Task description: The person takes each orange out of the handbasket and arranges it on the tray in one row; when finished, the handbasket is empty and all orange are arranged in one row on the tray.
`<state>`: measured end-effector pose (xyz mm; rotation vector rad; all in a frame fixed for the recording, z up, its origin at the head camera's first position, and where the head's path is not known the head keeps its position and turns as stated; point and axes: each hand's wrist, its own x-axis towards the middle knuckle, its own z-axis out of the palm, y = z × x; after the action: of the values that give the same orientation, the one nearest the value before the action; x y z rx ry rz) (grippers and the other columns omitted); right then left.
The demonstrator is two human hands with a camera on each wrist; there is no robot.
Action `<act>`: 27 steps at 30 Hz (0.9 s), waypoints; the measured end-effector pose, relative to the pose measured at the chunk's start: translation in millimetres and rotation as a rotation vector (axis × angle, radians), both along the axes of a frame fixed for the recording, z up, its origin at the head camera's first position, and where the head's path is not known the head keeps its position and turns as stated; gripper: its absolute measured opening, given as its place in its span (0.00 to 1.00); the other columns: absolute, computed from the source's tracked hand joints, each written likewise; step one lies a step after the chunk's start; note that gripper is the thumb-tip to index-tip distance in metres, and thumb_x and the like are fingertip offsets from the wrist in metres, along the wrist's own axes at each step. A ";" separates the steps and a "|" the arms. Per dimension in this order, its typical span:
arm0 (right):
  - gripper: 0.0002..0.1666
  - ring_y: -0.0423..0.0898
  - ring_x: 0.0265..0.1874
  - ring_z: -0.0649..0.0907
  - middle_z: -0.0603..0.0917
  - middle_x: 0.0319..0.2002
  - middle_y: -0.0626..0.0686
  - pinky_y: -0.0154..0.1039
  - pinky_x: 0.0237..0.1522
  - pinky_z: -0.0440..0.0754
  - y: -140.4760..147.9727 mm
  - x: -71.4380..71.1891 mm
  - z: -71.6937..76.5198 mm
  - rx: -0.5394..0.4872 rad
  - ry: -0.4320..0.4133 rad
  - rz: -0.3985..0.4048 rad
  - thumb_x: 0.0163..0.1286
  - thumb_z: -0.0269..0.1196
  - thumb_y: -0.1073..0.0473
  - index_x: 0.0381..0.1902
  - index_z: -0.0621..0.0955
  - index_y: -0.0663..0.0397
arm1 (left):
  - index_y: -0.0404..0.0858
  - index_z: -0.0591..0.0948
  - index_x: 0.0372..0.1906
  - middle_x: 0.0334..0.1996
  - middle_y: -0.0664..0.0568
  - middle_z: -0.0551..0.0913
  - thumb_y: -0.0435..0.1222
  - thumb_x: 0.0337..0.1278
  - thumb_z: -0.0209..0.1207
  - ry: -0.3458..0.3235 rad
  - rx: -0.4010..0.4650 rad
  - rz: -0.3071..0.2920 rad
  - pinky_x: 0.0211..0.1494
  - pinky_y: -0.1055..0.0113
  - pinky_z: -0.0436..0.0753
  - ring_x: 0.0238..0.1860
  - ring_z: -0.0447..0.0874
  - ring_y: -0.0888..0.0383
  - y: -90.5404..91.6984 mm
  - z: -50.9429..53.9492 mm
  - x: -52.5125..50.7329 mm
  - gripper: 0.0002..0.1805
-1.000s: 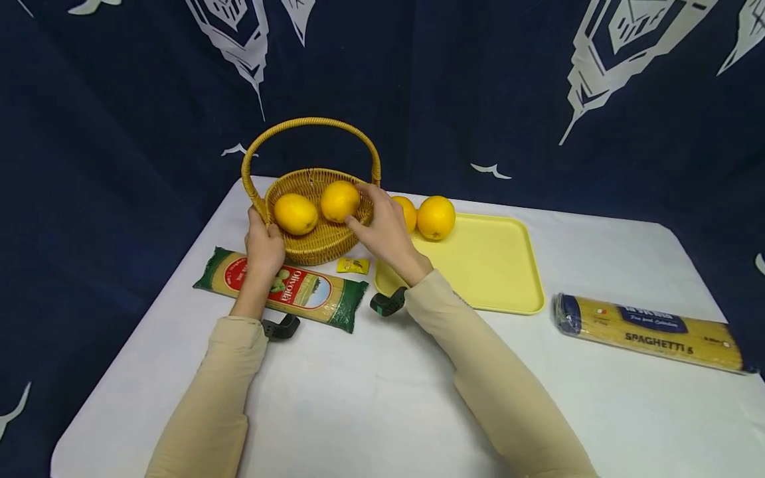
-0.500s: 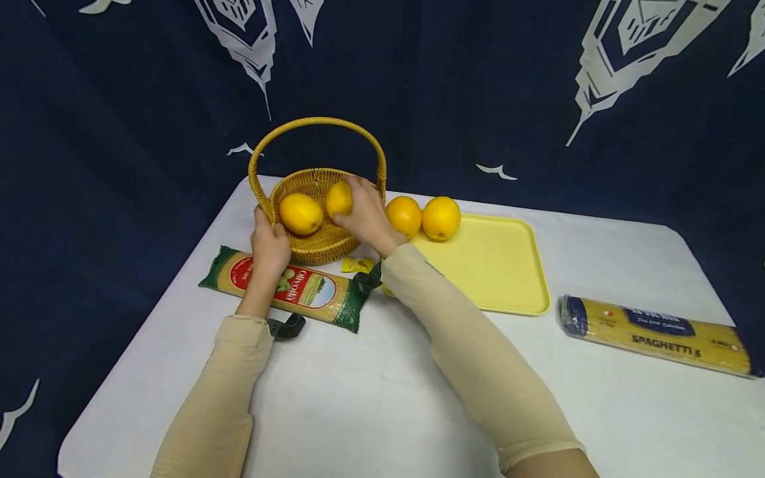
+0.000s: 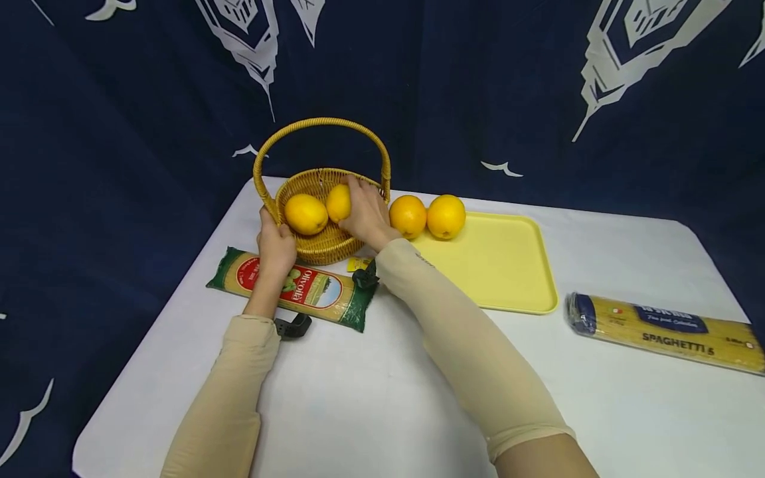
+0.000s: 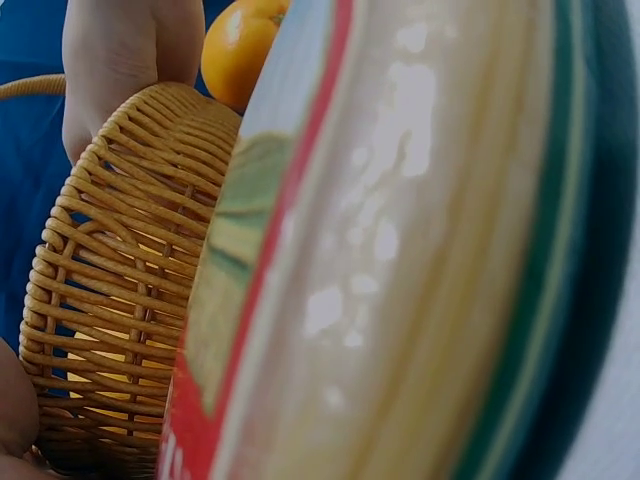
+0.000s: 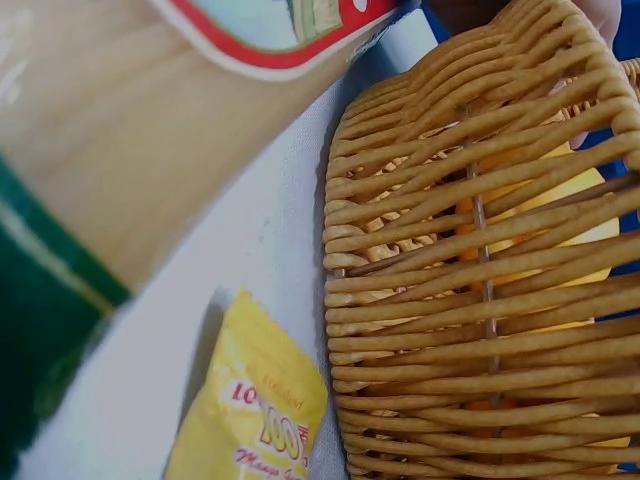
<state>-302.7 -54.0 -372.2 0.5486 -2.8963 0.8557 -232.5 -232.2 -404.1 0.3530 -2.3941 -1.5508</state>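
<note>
In the head view a wicker basket (image 3: 329,249) with a tall arched handle holds two yellow fruits that look like lemons. My left hand (image 3: 277,249) grips the basket's left front side near the foot of the handle. Reaching over the right rim, my right hand (image 3: 367,216) holds the right-hand lemon (image 3: 339,202), its fingers curled over the far side and partly covering it. The other lemon (image 3: 306,214) lies to the left inside the basket. In the right wrist view the woven wall (image 5: 480,280) lets yellow show through its gaps.
A green-ended pasta pack (image 3: 317,295) lies before the basket, partly under my left wrist. Beside it is a small yellow candy packet (image 5: 255,400). Two oranges, one left (image 3: 408,216) and one right (image 3: 446,216), sit at a yellow tray's (image 3: 502,265) back-left corner. A spaghetti pack (image 3: 663,332) lies far right.
My right hand has moved left and farther over the lemon, its fingers now covering more of it. My left hand keeps its grip on the basket. The head view has shifted slightly.
</note>
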 end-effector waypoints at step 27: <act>0.50 0.55 0.62 0.75 0.77 0.66 0.56 0.54 0.69 0.71 58.5 35.3 37.0 -0.295 0.039 0.095 0.53 0.78 0.57 0.74 0.71 0.53 | 0.39 0.49 0.85 0.81 0.36 0.61 0.31 0.83 0.38 0.001 -0.010 0.004 0.83 0.51 0.62 0.80 0.62 0.46 1.0 0.3 0.8 0.32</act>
<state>-267.4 4.6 -335.3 0.6662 -2.6575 1.2416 -231.7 -231.1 -403.8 0.3550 -2.3980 -1.5358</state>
